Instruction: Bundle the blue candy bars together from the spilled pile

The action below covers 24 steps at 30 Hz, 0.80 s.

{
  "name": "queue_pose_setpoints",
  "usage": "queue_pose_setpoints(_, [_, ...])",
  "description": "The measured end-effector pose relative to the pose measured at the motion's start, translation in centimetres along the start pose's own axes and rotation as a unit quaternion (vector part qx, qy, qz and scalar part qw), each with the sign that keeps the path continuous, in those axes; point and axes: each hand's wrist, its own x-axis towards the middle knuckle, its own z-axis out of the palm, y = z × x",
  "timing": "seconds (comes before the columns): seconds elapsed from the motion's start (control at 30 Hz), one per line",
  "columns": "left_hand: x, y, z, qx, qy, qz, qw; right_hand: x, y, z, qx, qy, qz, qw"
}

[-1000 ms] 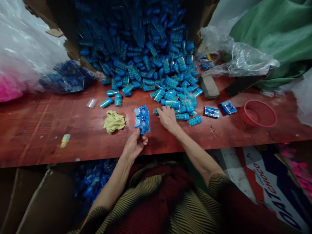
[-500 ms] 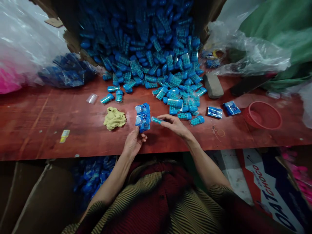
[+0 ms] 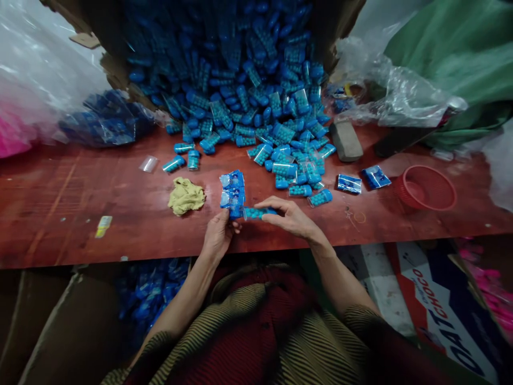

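My left hand (image 3: 219, 231) pinches the near end of a strip of blue printed wrappers (image 3: 232, 188), which stretches away from me over the table. In my right hand (image 3: 292, 216) is a small clear bottle (image 3: 257, 213) filled with blue beads, held lying sideways between thumb and fingers. The bottle's clear end meets the lower right edge of the strip, close to my left fingertips. Whether it presses on the strip or only overlaps it, I cannot tell. To the left lies a lump of yellow-green putty-like material (image 3: 186, 197).
A big heap of bead bottles (image 3: 240, 107) spills from a carton onto the red table (image 3: 132, 224). To the right are a grey block (image 3: 346, 141), two blue packets (image 3: 349, 184) and a red plastic basket (image 3: 427, 188). A clear bag of blue packs (image 3: 106, 120) stands back left.
My right hand has brought the bottle down and left against the strip's near end, turning it so more of its side shows. My left hand keeps its hold; the view has shifted slightly.
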Motion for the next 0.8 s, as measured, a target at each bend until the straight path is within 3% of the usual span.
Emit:
queue_pose_setpoints(0.37, [-0.4,-0.2,0.1,-0.008,-0.013,0.019,1.000,-0.4,0.0,0.3,-0.075,0.018,-0.018,0.997])
queue_pose_setpoints(0.6, [-0.6,-0.2,0.5,0.003,-0.001,0.063,0.998,-0.9,-0.1,1.4,-0.116,0.063,-0.026,0.991])
queue_pose_setpoints(0.8, [-0.6,-0.4,0.7,0.007,0.011,0.066,0.998,-1.0,0.7,2.1,-0.109,0.049,-0.072,0.990])
